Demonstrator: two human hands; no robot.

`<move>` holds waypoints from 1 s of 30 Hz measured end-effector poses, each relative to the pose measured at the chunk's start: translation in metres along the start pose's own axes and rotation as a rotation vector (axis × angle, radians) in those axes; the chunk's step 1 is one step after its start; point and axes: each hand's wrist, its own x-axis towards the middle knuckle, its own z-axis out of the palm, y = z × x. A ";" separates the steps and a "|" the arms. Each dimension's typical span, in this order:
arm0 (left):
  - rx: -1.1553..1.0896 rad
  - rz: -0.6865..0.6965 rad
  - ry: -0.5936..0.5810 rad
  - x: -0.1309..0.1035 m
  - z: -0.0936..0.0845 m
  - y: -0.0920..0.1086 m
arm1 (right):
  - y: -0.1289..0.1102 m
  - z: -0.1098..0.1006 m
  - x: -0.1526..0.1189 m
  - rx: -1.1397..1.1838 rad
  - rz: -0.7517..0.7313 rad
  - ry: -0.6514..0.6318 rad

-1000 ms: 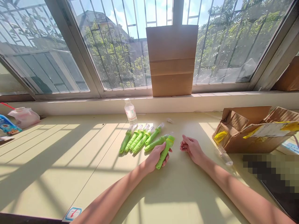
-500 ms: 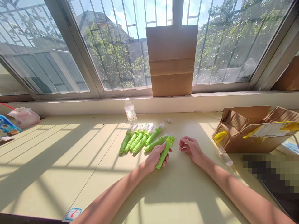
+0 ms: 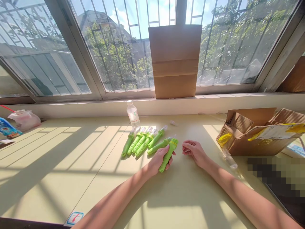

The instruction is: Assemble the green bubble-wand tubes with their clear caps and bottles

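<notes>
My left hand [image 3: 157, 163] is wrapped round a green plastic handle [image 3: 166, 160], tilted with its ribbed, collared end up and to the right. Just right of it my right hand [image 3: 193, 150] hovers with fingers curled and pinched together; anything between them is too small or hidden to make out. Behind and left of my left hand lie several like green handles with clear tops [image 3: 141, 143], roughly side by side on the table. One of these handles [image 3: 157, 147] lies closest to my left hand, partly behind the held one.
A clear water bottle [image 3: 133, 115] stands behind the handles. At the right is an open cardboard box [image 3: 257, 143] with a clear plastic piece [image 3: 230, 159] beside it. A small clear piece [image 3: 173, 122] lies toward the sill. A cardboard sheet [image 3: 176, 63] leans on the window.
My right hand has shifted very slightly left, its fingers a little more pinched. The left hand keeps hold of the green handle in the same place.
</notes>
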 end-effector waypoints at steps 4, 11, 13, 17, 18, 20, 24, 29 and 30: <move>0.002 0.001 0.005 0.000 0.000 0.000 | 0.000 0.000 0.001 0.005 -0.003 -0.003; 0.000 -0.006 0.021 -0.002 0.001 0.002 | 0.001 -0.001 0.001 0.000 0.002 -0.020; 0.002 -0.004 0.024 -0.002 0.001 0.002 | 0.001 -0.001 0.000 -0.003 0.003 -0.021; -0.008 -0.011 0.016 -0.002 0.001 0.002 | -0.001 0.000 -0.001 0.014 0.003 0.000; -0.012 -0.013 0.014 -0.002 0.001 0.001 | -0.001 0.000 -0.001 0.015 0.003 0.005; -0.013 -0.016 0.012 -0.001 0.001 0.001 | -0.001 0.000 -0.001 0.021 0.003 0.014; -0.007 -0.013 0.010 -0.001 0.000 0.000 | 0.000 -0.001 0.000 0.056 0.032 0.008; -0.006 -0.015 0.008 0.000 -0.001 -0.001 | 0.000 -0.002 0.001 0.071 0.050 -0.008; -0.008 -0.015 0.006 0.000 -0.001 -0.001 | 0.000 -0.002 0.001 0.072 0.050 -0.009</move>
